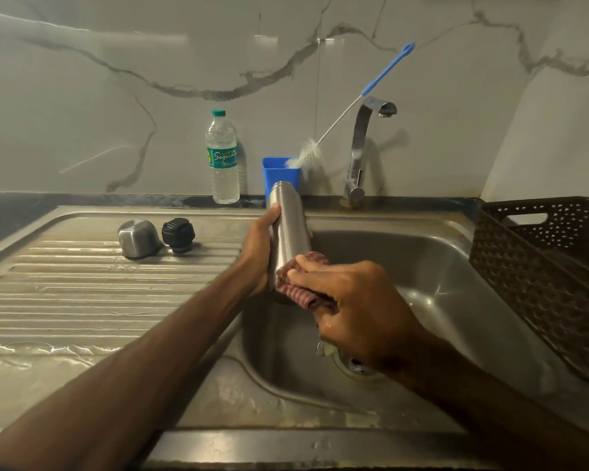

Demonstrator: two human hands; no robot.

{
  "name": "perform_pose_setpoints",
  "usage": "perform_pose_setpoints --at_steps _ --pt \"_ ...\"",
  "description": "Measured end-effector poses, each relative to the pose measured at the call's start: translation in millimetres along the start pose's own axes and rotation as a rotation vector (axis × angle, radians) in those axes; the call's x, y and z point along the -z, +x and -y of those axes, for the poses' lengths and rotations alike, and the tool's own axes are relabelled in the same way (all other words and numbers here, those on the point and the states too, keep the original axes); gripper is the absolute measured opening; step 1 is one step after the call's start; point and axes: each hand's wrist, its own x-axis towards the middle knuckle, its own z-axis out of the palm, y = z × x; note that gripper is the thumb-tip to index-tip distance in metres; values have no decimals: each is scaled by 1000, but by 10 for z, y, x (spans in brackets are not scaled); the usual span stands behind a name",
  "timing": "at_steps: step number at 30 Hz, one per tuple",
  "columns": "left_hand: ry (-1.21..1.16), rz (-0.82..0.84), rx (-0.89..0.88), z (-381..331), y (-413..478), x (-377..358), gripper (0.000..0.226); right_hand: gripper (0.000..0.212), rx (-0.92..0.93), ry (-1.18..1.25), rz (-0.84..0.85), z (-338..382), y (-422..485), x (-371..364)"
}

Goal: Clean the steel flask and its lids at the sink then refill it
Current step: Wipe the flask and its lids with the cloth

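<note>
1. Marble-veined grey wall (116, 96) backs the stainless steel sink (456, 287). The cylindrical brushed-steel flask (291, 229) is tilted over the basin's left edge, its stepped end toward 12 o'clock.
2. My left grip (257, 246) wraps the flask's side; my right grip (347, 300) presses a reddish striped cloth (295, 283) round its near end.
3. Wet steel probably slips, so I should hold firmly on the left, turn the flask, and wipe its full length and base.
4. At 9 o'clock of the flask, on the drainboard, sit the domed steel cup lid (138, 237) and the black ribbed stopper lid (178, 234).
5. At 11 o'clock, the clear plastic water bottle (222, 158) has a green label reading "Signat…"; its smaller print is unreadable.
</note>
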Motion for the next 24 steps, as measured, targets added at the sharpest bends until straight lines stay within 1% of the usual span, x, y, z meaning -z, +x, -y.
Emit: perform_pose_setpoints --at_steps 1,2,5,6,8,10,11,12,15,17,19,20,22,24 --pt "-13 -25 -2 -7 3 3 57 37 10 -1 0 -26 1 -4" --pt "-19 -35 4 -8 -6 -5 57 39 -19 22 0 -72 8 3" --pt "2 -15 34 34 -39 -69 59 47 -266 154 7 -215 2 35" --pt "14 -10 41 46 -42 -82 59 48 -291 161 -1 -234 -9 32" --pt "13 -8 28 36 -44 -80 59 45 -231 102 -11 -202 -5 6" --pt "1 -36 -9 4 -26 -39 58 44 -73 42 2 -84 -10 10" --pt "3 -57 -19 -5 -13 -16 59 47 -22 31 14 -59 -17 8" --pt "6 -71 -23 -4 -8 0 61 48 -17 57 36 -65 -21 13" --pt "57 -45 21 41 -80 -80 64 50 -162 160 27 -276 6 20" --pt "105 -6 46 119 -95 -166 63 51 -244 87 -64 -442 11 3" --pt "144 22 60 168 -127 -225 62 51 -270 27 -97 -481 20 9" --pt "151 26 61 164 -138 -225 63 50 -251 15 -84 -457 22 17" --pt "130 12 61 132 -122 -176 66 49 -128 -2 -36 -355 14 22" --pt "123 -15 60 84 -122 -128 62 48 -26 44 4 -322 -7 0"
